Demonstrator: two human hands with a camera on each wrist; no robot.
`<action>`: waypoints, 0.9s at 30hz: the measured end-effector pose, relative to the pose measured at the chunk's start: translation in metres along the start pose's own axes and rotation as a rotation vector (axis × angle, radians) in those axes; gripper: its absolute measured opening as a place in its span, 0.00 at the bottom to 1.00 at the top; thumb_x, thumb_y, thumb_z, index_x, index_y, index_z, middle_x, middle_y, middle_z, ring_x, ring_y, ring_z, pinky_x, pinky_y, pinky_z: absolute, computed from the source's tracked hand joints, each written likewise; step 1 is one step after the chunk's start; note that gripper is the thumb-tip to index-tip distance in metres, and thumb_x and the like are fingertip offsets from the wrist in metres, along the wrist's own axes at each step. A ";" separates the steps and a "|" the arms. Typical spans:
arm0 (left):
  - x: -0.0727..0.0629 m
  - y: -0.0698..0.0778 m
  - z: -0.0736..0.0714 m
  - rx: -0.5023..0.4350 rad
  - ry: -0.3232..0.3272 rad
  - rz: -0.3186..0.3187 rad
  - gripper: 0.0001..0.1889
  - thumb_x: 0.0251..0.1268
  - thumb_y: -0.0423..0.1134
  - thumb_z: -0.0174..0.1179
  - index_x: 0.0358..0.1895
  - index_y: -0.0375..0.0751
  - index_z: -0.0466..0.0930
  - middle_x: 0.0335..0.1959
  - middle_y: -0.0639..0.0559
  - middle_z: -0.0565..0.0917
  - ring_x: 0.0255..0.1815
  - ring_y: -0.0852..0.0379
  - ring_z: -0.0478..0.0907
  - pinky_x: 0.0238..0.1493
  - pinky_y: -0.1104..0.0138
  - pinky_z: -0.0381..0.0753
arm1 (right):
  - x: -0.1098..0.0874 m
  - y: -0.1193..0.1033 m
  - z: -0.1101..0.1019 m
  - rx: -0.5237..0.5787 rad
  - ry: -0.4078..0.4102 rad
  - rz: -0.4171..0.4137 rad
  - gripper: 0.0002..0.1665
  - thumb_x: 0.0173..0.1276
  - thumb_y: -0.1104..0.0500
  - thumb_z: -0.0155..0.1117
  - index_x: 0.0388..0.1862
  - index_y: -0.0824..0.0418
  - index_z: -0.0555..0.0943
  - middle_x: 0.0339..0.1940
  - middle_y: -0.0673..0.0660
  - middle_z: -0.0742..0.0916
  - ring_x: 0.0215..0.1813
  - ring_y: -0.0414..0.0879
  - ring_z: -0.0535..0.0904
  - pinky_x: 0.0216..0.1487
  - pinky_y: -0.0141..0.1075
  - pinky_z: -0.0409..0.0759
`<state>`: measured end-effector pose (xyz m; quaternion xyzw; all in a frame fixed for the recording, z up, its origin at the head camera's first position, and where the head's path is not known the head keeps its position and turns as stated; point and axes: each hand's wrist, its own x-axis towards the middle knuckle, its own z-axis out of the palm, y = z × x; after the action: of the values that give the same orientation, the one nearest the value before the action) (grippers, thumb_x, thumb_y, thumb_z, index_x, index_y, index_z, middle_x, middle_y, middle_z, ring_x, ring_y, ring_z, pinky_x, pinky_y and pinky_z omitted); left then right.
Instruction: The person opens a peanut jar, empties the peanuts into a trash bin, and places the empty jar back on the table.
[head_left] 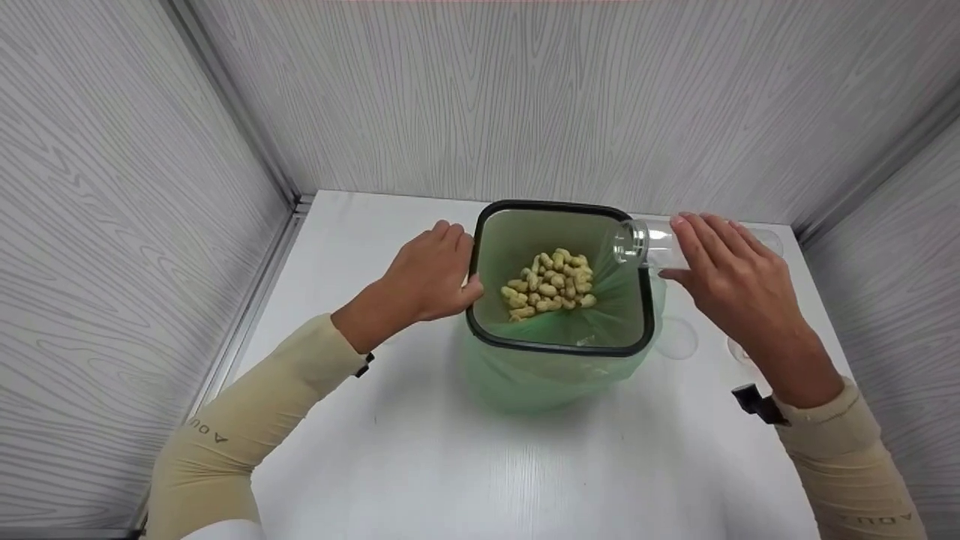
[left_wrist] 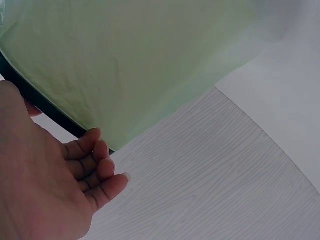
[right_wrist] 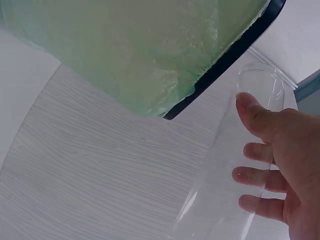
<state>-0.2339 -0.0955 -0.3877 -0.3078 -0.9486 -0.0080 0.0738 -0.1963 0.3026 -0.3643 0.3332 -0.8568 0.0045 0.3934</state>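
A trash bin with a black rim (head_left: 555,347) stands upright on the white table, lined with a thin green plastic bag (head_left: 525,382). Several unshelled peanuts (head_left: 551,283) lie in a heap inside it. My left hand (head_left: 433,274) holds the bin's left rim; in the left wrist view its curled fingers (left_wrist: 102,167) are right at the rim. My right hand (head_left: 739,281) grips a clear cylindrical jar (head_left: 660,244) tipped on its side. The jar's mouth points left over the bin's right rim, and the part in view looks empty.
On the table (head_left: 495,480), right of the bin, lies a clear round disc (head_left: 677,339). A second round item (head_left: 739,351) is partly hidden by my right wrist. Grey wood-grain panels (head_left: 480,97) enclose the table at the back and on both sides.
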 end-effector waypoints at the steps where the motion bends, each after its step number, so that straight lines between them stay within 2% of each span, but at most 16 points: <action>1: 0.000 0.000 0.000 -0.003 -0.001 -0.004 0.21 0.73 0.48 0.43 0.45 0.30 0.73 0.39 0.40 0.74 0.38 0.47 0.64 0.40 0.57 0.70 | -0.001 0.000 0.000 0.018 0.004 0.020 0.38 0.61 0.57 0.78 0.70 0.67 0.77 0.59 0.67 0.88 0.56 0.65 0.86 0.52 0.60 0.85; 3: 0.000 0.000 -0.001 -0.004 -0.006 -0.011 0.22 0.73 0.49 0.42 0.45 0.30 0.73 0.39 0.40 0.74 0.38 0.46 0.65 0.41 0.56 0.70 | -0.005 0.000 0.001 0.062 0.015 0.060 0.43 0.55 0.59 0.82 0.70 0.66 0.77 0.59 0.67 0.88 0.56 0.65 0.87 0.48 0.60 0.86; 8: 0.000 0.000 -0.001 -0.003 -0.007 -0.018 0.22 0.73 0.49 0.42 0.45 0.29 0.73 0.39 0.39 0.74 0.39 0.46 0.64 0.42 0.56 0.70 | -0.014 0.001 0.003 0.165 0.060 0.162 0.43 0.51 0.62 0.84 0.68 0.67 0.79 0.57 0.69 0.88 0.56 0.67 0.87 0.42 0.63 0.85; 14: -0.001 0.001 0.001 -0.009 -0.005 -0.033 0.21 0.73 0.48 0.43 0.45 0.30 0.73 0.39 0.40 0.74 0.39 0.47 0.64 0.42 0.56 0.68 | -0.025 0.005 0.008 0.214 0.126 0.294 0.41 0.48 0.65 0.86 0.63 0.68 0.81 0.54 0.70 0.89 0.53 0.68 0.87 0.45 0.64 0.85; 21: -0.001 0.003 0.002 -0.024 0.001 -0.050 0.21 0.71 0.49 0.43 0.45 0.31 0.73 0.39 0.41 0.75 0.40 0.47 0.67 0.41 0.57 0.69 | -0.043 0.011 0.017 0.263 0.118 0.408 0.39 0.49 0.68 0.85 0.61 0.72 0.79 0.53 0.74 0.87 0.53 0.72 0.86 0.50 0.67 0.84; 27: 0.000 0.004 0.002 -0.029 -0.002 -0.050 0.21 0.71 0.49 0.43 0.45 0.31 0.73 0.39 0.41 0.74 0.39 0.47 0.66 0.41 0.58 0.68 | -0.058 0.015 0.025 0.313 0.125 0.483 0.38 0.49 0.70 0.84 0.59 0.74 0.76 0.51 0.75 0.86 0.51 0.70 0.86 0.47 0.65 0.85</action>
<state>-0.2322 -0.0922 -0.3899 -0.2853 -0.9557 -0.0233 0.0680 -0.1946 0.3405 -0.4167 0.1751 -0.8742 0.2509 0.3769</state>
